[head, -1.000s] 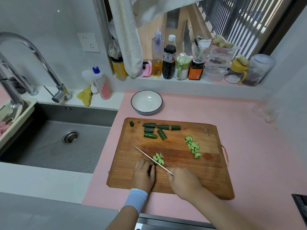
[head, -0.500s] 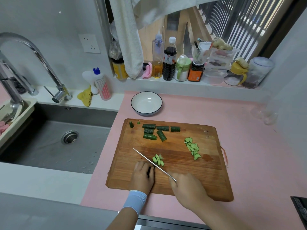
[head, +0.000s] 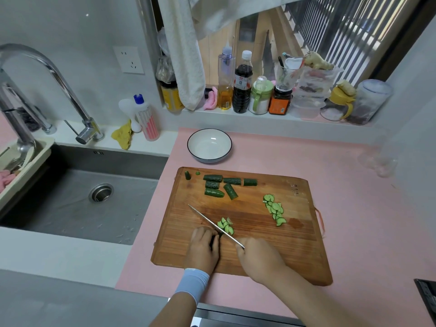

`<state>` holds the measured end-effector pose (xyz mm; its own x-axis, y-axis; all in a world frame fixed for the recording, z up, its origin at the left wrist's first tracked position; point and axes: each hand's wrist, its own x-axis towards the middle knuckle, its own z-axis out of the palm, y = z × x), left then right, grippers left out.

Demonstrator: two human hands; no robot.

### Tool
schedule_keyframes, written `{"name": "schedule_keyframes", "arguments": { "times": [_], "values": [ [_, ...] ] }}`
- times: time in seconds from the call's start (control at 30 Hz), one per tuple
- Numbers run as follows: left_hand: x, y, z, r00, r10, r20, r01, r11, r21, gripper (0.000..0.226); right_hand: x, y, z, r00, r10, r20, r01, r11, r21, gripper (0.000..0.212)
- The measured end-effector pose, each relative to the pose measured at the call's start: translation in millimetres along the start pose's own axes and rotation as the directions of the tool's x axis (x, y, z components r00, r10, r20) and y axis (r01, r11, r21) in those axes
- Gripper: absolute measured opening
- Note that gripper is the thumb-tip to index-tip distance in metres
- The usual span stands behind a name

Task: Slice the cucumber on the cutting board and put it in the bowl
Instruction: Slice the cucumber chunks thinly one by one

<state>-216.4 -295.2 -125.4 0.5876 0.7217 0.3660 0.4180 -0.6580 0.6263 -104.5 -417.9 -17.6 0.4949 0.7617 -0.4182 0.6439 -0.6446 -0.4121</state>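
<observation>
Right hand: nearest item. Fingers clenched round the handle of the knife. The blade runs diagonally from near-right to far-left over the cutting board.

Left hand: fingers curled down, pinning a cucumber piece of which only a dark sliver shows (long axis cannot be told). The piece lies right at the fingertips, against the blade's left face. This hand is the nearer one to it, so the coming cut likely turns on the thin margin between knuckles and steel.

Fresh slices: small heap just beside the blade's right face.

Sliced row: further right, well apart.

Uncut chunks: several, near the board's far edge.

Bowl: beyond the board, no cucumber in it.
</observation>
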Motion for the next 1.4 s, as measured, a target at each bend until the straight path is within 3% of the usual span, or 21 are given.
{"name": "schedule_keyframes", "arguments": {
  "times": [0.5, 0.87, 1.27, 1.4],
  "values": [
    [-1, -3, 3, 1.0, -0.024, -0.003, 0.024, 1.0, 0.003, 0.02, -16, 9, 0, 0.994, -0.078, -0.074, 0.076, 0.997, -0.026, 0.024],
    [-2, -5, 4, 1.0, -0.014, -0.023, 0.014, 1.0, -0.009, 0.009, 3, -7, 5, 0.999, -0.033, -0.043, 0.033, 0.999, 0.0, 0.023],
    [0, -2, 2, 1.0, -0.026, -0.013, 0.026, 1.0, -0.005, 0.02, -3, 0, 3, 0.998, -0.039, -0.057, 0.039, 0.999, 0.011, 0.024],
    [-1, -1, 0, 1.0, -0.019, -0.024, 0.019, 1.0, -0.005, 0.021, -10, 4, -1, 0.998, -0.044, -0.05, 0.044, 0.999, 0.007, 0.033]
  ]
}}
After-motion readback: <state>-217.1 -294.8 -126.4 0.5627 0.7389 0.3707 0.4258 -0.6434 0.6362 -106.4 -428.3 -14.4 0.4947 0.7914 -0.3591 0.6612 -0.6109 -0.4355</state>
